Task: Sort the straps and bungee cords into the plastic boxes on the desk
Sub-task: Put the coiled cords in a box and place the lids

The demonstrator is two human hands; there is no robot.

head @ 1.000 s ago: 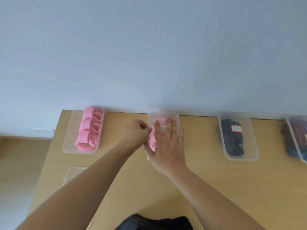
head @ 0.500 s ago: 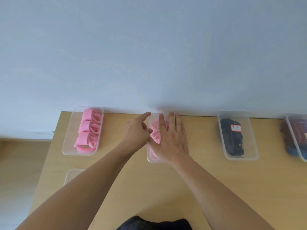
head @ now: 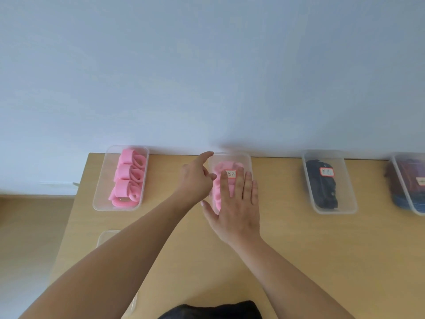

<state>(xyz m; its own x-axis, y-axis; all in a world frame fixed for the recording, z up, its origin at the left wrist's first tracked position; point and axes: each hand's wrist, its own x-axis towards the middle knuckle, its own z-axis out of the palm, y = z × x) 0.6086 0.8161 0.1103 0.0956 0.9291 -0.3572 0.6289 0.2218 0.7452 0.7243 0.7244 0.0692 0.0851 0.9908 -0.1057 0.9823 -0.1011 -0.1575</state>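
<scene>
Left box (head: 103,180) and labelled box (head: 247,162) hold pink straps (head: 130,176)
Right hand (head: 234,210) lies flat on the labelled box; left hand (head: 195,183) beside it, forefinger out, grip unclear

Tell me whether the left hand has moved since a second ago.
Yes. The left hand has uncurled its index finger, which now reaches along the left side of the labelled pink-strap box to its far corner.

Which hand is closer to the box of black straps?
Right. The right hand lies flat on the labelled pink box, across bare desk from the black-strap box; the left hand is farther, at the pink box's left edge.
</scene>
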